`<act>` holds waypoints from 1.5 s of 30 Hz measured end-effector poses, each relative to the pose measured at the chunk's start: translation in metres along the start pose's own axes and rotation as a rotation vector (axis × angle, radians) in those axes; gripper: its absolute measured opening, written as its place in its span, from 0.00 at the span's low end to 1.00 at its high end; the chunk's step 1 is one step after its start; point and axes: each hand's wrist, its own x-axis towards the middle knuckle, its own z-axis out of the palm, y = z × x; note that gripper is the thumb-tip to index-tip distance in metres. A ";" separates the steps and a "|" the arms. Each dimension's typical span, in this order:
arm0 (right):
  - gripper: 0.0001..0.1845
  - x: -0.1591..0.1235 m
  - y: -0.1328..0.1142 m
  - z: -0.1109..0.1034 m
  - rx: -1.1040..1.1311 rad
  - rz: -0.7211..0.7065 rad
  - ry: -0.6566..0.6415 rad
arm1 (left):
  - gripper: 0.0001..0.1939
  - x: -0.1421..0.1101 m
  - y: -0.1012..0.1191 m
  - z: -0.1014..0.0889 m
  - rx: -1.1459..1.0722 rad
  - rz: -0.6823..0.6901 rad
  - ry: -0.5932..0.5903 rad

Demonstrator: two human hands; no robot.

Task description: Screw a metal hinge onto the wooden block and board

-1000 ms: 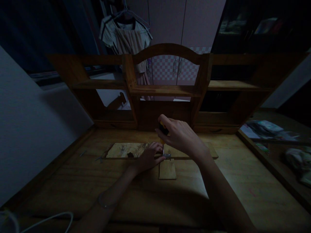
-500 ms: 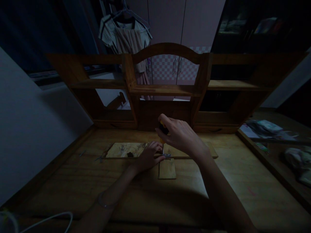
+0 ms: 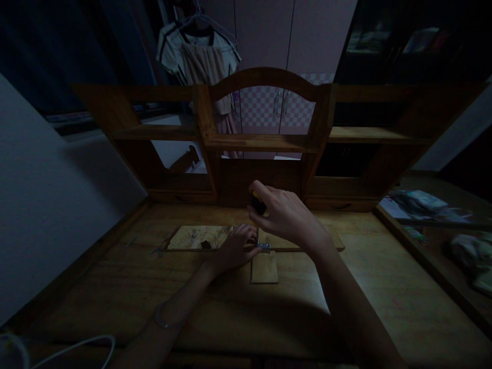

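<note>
My right hand [image 3: 286, 212] is closed round the black and yellow handle of a screwdriver [image 3: 257, 204] held upright, tip down on a small metal bracket [image 3: 264, 247]. The bracket sits where a long wooden board [image 3: 200, 237] meets a small wooden block [image 3: 264, 267] on the desk. My left hand [image 3: 234, 248] rests on the board beside the bracket, fingers curled and pressing by the screwdriver's tip. What its fingertips pinch is too small to make out.
A wooden desk [image 3: 369, 287] with a shelved hutch [image 3: 261, 138] at the back. White cable [image 3: 77, 346] at the near left edge. Papers and cloth [image 3: 426, 205] lie on the right side. Clothes [image 3: 200, 56] hang on a hanger behind. A pale wall [image 3: 46, 205] on the left.
My right hand has turned slightly on the screwdriver handle, hiding more of the yellow part. The left hand and the wood pieces stay put.
</note>
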 end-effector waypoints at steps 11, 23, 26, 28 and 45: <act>0.12 -0.001 -0.001 -0.003 -0.008 0.019 -0.016 | 0.10 0.004 0.004 -0.006 -0.021 0.004 -0.029; 0.12 -0.004 -0.002 -0.009 0.035 -0.004 -0.009 | 0.10 0.005 0.005 -0.008 -0.027 -0.004 -0.042; 0.11 -0.005 -0.002 -0.012 0.034 0.011 -0.004 | 0.09 0.006 0.007 -0.009 -0.028 -0.020 -0.060; 0.11 -0.005 -0.001 -0.015 0.036 0.022 0.001 | 0.09 0.007 0.008 -0.010 -0.027 -0.030 -0.065; 0.10 -0.004 0.003 -0.012 0.010 0.017 0.001 | 0.09 0.007 0.005 -0.008 -0.023 0.013 -0.040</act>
